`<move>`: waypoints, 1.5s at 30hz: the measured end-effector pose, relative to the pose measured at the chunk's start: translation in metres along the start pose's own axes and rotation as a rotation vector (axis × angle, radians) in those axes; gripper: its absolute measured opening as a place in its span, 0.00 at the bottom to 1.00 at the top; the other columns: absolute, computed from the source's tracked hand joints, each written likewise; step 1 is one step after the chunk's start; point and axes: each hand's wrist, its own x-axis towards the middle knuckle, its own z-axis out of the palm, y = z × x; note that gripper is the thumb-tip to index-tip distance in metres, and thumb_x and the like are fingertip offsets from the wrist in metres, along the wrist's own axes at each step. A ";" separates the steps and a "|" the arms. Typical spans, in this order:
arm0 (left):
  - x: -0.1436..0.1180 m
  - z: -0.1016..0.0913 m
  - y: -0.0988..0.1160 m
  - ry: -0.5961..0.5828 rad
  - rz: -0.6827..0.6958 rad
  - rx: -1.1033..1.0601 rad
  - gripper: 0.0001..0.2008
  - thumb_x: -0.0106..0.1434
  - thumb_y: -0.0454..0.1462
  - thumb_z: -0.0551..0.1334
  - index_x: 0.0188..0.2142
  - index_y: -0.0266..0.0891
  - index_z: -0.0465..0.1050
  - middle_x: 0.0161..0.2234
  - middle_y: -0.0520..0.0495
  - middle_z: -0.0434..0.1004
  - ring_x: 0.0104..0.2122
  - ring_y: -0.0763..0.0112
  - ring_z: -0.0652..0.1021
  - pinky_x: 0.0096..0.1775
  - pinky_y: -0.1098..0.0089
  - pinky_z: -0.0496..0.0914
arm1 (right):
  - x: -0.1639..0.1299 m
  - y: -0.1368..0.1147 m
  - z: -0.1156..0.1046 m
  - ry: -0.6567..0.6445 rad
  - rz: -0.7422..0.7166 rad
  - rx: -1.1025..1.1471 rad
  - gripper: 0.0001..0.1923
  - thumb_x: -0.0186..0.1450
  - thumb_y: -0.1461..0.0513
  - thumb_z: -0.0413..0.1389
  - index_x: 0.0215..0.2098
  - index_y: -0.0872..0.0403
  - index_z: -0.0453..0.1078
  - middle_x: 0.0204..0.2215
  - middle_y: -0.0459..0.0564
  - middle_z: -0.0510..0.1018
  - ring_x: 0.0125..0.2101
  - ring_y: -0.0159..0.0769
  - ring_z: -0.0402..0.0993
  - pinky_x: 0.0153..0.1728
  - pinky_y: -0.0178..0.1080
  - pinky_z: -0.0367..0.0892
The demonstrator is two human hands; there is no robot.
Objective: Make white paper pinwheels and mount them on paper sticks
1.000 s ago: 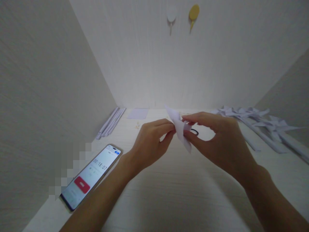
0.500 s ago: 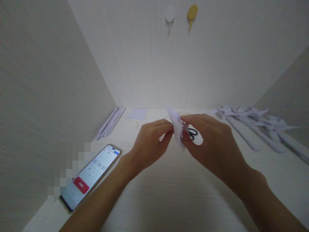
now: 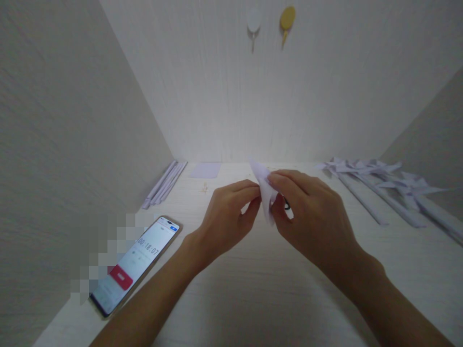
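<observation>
Both hands, left hand point(image 3: 226, 217) and right hand point(image 3: 313, 217), pinch a folded paper piece point(image 3: 265, 193) above the desk point(image 3: 253, 289); a phone point(image 3: 135, 262) lies at 8 o'clock.

To your left, phone point(image 3: 135, 263) lies flat on pale table point(image 3: 253, 299), screen up, timer digits showing, red button below them. Farther back, bundle of paper strips point(image 3: 164, 184) rests along left wall. Flat paper sheet point(image 3: 206, 170) lies near back wall. To your right, heap of folded paper pieces with long sticks point(image 3: 383, 188) spreads across table. On back wall above, you see white hook point(image 3: 253, 23) beside yellow hook point(image 3: 287, 20).
</observation>
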 end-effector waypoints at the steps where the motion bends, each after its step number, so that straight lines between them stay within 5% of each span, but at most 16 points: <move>1: 0.000 0.000 0.000 -0.001 -0.003 -0.007 0.09 0.56 0.28 0.52 0.28 0.35 0.70 0.29 0.45 0.74 0.30 0.74 0.73 0.32 0.75 0.67 | 0.000 0.000 0.000 -0.007 0.009 0.005 0.09 0.56 0.68 0.47 0.34 0.58 0.67 0.32 0.55 0.73 0.33 0.40 0.69 0.31 0.40 0.64; 31: 0.002 -0.003 -0.001 -0.010 -0.047 0.027 0.09 0.56 0.27 0.52 0.26 0.34 0.69 0.27 0.46 0.74 0.28 0.74 0.72 0.31 0.74 0.65 | -0.001 0.000 0.000 -0.013 0.057 0.110 0.10 0.59 0.66 0.49 0.39 0.58 0.66 0.37 0.55 0.74 0.36 0.39 0.70 0.33 0.40 0.66; 38: 0.001 -0.015 -0.002 -0.010 -0.036 -0.009 0.09 0.54 0.26 0.52 0.25 0.35 0.69 0.26 0.48 0.74 0.27 0.75 0.72 0.31 0.74 0.66 | 0.007 0.006 -0.010 -0.016 0.155 0.333 0.08 0.58 0.66 0.50 0.35 0.54 0.70 0.31 0.48 0.77 0.28 0.33 0.72 0.27 0.34 0.66; 45: 0.000 -0.027 -0.004 -0.172 -0.016 -0.137 0.07 0.54 0.27 0.53 0.25 0.35 0.68 0.26 0.48 0.73 0.26 0.77 0.71 0.28 0.76 0.65 | 0.008 0.018 -0.015 -0.085 0.179 0.643 0.03 0.54 0.65 0.55 0.26 0.54 0.70 0.25 0.46 0.76 0.27 0.33 0.72 0.27 0.35 0.66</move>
